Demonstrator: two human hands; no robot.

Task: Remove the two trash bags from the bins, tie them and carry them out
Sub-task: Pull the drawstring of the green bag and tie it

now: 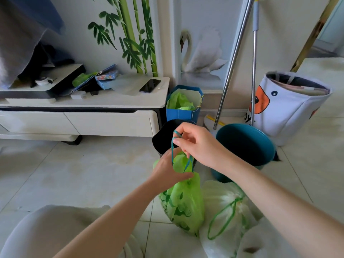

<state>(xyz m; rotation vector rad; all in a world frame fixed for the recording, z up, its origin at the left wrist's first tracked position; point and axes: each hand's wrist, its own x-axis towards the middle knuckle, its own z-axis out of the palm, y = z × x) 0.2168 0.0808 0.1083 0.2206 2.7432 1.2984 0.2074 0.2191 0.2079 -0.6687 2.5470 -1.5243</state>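
We find both bags out of the bins. The white bag [225,207] lies on the near floor, drawstring cinched. The green bag [184,203] hangs just left of it, tie unfinished: our left hand [167,172] grips its neck, our right hand [197,144] pinches the drawstring [172,149] above. The teal bin [245,144] and black bin [163,136] stand behind. Knotting and carrying out remain.
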